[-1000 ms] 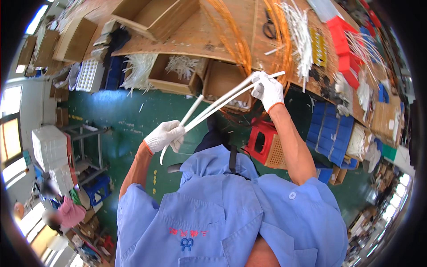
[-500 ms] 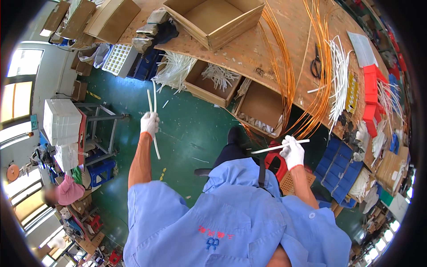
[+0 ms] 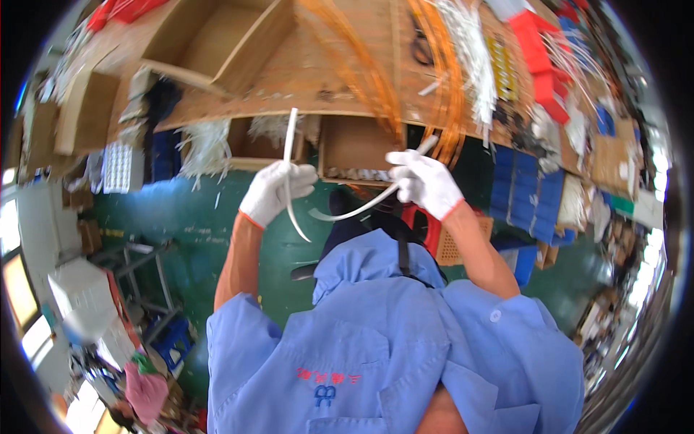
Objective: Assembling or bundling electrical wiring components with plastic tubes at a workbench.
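Observation:
My left hand, in a white glove, is closed around a thin white tube. One end points up toward the bench, and the other curves down past my fingers. Across from it, my right hand, also gloved, grips another white tube. That one bends in an arc to the left, its far end blurred; its short end sticks out above my fingers. Both hands hang in front of the bench, a short gap apart. Whether a second tube lies in my left hand cannot be made out.
Ahead is a wooden workbench with a large cardboard box, orange-copper wires, white tubes and red bins. Below it stand an open box and a pale tube bundle. A red stool is near my legs.
The view has swung left, straightening the bench edge. My hands have come closer together and higher, nearer the bench. The right-hand tube now bends; only one tube shows clearly in my left hand.

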`<state>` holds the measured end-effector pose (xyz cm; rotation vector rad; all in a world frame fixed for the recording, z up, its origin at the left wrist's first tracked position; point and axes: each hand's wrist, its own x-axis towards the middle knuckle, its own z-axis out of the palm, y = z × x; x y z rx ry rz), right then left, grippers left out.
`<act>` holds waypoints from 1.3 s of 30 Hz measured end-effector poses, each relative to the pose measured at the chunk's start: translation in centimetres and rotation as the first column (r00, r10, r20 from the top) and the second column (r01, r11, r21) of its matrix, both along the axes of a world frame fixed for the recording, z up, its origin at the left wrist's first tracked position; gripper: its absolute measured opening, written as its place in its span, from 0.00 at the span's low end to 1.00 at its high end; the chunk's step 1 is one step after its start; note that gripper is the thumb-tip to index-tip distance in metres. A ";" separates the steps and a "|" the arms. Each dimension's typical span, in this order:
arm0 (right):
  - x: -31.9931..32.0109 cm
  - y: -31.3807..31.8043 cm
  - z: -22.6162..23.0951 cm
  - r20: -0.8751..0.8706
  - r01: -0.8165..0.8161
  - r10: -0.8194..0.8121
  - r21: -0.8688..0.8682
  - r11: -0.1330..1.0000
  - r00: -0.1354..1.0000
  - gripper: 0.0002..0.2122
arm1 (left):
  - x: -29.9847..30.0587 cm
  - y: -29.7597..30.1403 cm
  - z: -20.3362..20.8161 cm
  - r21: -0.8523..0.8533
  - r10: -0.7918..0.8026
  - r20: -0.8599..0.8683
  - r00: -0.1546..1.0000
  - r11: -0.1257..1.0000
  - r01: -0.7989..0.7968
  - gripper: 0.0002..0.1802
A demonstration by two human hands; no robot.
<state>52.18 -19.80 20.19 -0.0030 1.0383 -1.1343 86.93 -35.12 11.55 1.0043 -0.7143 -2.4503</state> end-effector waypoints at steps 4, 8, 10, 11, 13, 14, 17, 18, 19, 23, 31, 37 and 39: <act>0.2 -0.6 -1.0 -0.116 -0.047 0.032 -0.128 0.991 0.993 0.17 | -10.4 5.2 3.2 0.008 -0.252 -0.061 0.966 0.967 0.253 0.20; -3.0 0.3 -1.1 -0.249 -0.042 0.015 -0.101 0.994 0.968 0.16 | -17.2 7.8 7.0 -0.092 -0.349 0.111 0.930 0.929 0.359 0.20; -5.3 1.1 -1.4 -0.229 0.006 -0.031 -0.109 0.994 0.973 0.15 | -19.5 8.1 7.4 -0.118 -0.378 0.112 0.919 0.913 0.390 0.20; -6.5 1.5 -1.6 -0.210 0.037 -0.061 -0.113 0.993 0.976 0.14 | -20.7 8.3 7.6 -0.140 -0.394 0.112 0.912 0.903 0.407 0.20; -8.9 2.0 -1.7 -0.204 0.021 -0.047 -0.129 0.991 0.978 0.12 | -23.0 8.2 8.3 -0.137 -0.438 0.153 0.886 0.879 0.458 0.20; -10.1 2.1 -1.7 -0.204 -0.008 -0.022 -0.142 0.990 0.979 0.11 | -24.1 8.3 8.6 -0.131 -0.470 0.187 0.862 0.858 0.497 0.20; -14.1 3.1 -2.1 -0.193 0.128 -0.151 -0.126 0.984 0.970 0.09 | -27.8 9.5 8.6 -0.082 -0.489 0.213 0.846 0.854 0.514 0.21; -16.0 3.4 -2.6 -0.199 0.233 -0.251 -0.111 0.966 0.947 0.09 | -29.2 9.8 8.9 -0.047 -0.508 0.231 0.830 0.846 0.531 0.21; -18.7 4.2 -3.3 -0.151 0.317 -0.334 -0.130 0.940 0.930 0.08 | -30.5 9.9 9.9 -0.069 -0.553 0.317 0.771 0.797 0.600 0.21; -28.9 9.0 -4.6 -0.024 0.555 -0.568 -0.185 0.811 0.823 0.10 | -32.3 11.6 10.3 -0.100 -0.555 0.446 0.702 0.748 0.656 0.18; -26.9 22.6 0.5 -0.158 0.524 -0.559 -0.218 0.823 0.814 0.17 | -43.4 21.9 9.4 -0.274 -0.615 0.556 0.559 0.499 0.822 0.12; -26.6 35.2 0.9 -0.362 0.847 -0.809 -0.087 0.524 0.463 0.12 | -50.3 30.3 8.5 -0.273 -0.790 0.521 0.323 0.204 0.940 0.16; -32.4 38.8 3.2 -0.582 0.865 -0.756 -0.168 0.472 0.300 0.10 | -51.6 31.1 8.4 -0.230 -0.786 0.527 0.323 0.234 0.945 0.16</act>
